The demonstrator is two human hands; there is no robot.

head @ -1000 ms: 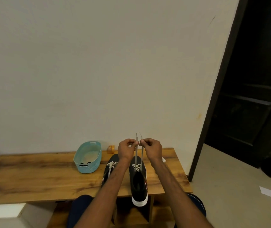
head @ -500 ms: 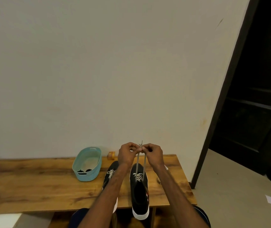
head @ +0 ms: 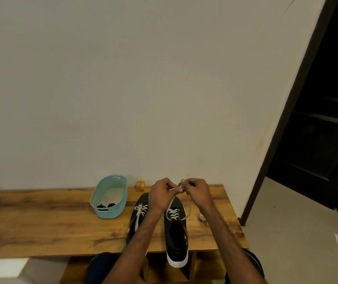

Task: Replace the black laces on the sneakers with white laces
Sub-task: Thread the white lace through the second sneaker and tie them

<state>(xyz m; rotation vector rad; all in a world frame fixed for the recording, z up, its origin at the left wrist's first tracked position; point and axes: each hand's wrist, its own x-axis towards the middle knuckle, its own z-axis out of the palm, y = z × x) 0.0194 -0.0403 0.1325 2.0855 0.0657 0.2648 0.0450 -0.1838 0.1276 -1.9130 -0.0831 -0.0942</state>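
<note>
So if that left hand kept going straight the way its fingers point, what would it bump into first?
Most likely the right hand. The left hand pinches the white lace, and its fingers aim sideways toward the other hand, which is right beside it. Whether the two already touch is unclear.

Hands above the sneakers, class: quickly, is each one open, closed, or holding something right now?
Left hand: closed, pinching the white lace.
Right hand: closed, pinching the same lace.

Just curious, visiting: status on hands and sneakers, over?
Left hand, right hand pinching white lace over right-side sneaker. Left-side sneaker laced white. Black laces in teal basket; nothing blocking.
</note>
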